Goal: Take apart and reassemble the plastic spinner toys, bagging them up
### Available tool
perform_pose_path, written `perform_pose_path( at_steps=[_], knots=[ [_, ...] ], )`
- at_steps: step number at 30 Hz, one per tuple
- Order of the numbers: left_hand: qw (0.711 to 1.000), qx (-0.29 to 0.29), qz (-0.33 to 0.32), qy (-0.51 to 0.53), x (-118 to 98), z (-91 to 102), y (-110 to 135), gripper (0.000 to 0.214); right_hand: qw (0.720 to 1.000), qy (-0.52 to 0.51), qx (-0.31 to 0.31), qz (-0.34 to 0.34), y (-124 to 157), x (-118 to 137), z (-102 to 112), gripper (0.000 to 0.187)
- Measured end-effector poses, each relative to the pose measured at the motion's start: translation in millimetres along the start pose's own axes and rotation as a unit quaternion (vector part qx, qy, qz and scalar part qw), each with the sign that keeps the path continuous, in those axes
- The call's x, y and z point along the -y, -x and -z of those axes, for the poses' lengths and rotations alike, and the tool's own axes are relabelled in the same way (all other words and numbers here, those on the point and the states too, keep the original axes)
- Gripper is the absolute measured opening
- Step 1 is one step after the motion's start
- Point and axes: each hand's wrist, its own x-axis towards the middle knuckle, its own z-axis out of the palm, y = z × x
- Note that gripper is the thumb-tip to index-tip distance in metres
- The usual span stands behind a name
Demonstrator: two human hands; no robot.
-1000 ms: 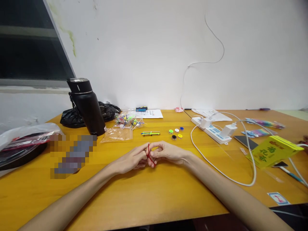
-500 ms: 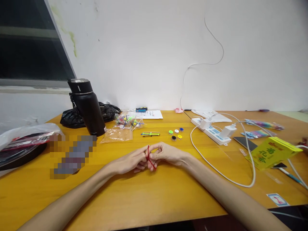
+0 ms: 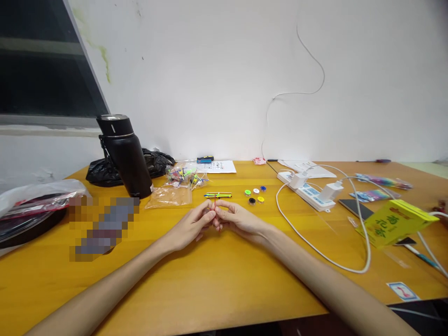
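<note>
My left hand and my right hand meet above the middle of the table, fingertips pinched together. Between them is a thin red piece, its upper end sticking up over the fingertips and a bit of red showing below. Most of it is hidden by the fingers, so I cannot make out its kind. Just beyond the hands lie thin yellow, green and white plastic parts. To their right, several small round coloured discs sit in a cluster, among them a black disc and a blue disc.
A black bottle stands at the left beside a clear plastic bag and a bag of coloured parts. On the right are a white power strip with looping cables, a yellow box and a dark tablet-like slab.
My hands have drawn closer and moved slightly up, thumbs now nearly touching. The red piece, spread in a branching shape before, now shows mainly as a thin upright line.
</note>
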Motion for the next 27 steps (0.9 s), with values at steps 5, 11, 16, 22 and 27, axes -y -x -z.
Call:
perform_pose_path(
  at_steps=[5, 11, 16, 22, 27],
  knots=[
    [1.0, -0.013, -0.007, -0.002, 1.8, -0.8, -1.2, 0.035, 1.0, -0.016, 0.001, -0.005, 1.0, -1.1, -3.4, 0.038],
    [0.998, 0.018, -0.002, 0.059, 12.2, 3.4, 0.6, 0.035, 0.999, -0.035, -0.018, 0.013, -0.1, -2.3, 0.9, 0.033],
    [0.996, -0.017, -0.01, 0.082, 9.5, 10.1, -5.1, 0.025, 0.99, -0.025, -0.118, 0.068, -3.1, 7.9, 20.2, 0.03],
    [0.988, -0.088, 0.047, 0.117, 10.0, 12.0, -12.0, 0.011, 0.957, 0.208, -0.173, 0.102, -3.5, 5.1, 29.3, 0.034],
    [0.992, -0.071, 0.041, 0.098, 17.6, 10.5, -10.8, 0.017, 0.908, 0.367, -0.135, 0.151, 0.2, 1.1, 15.9, 0.02]
  ],
)
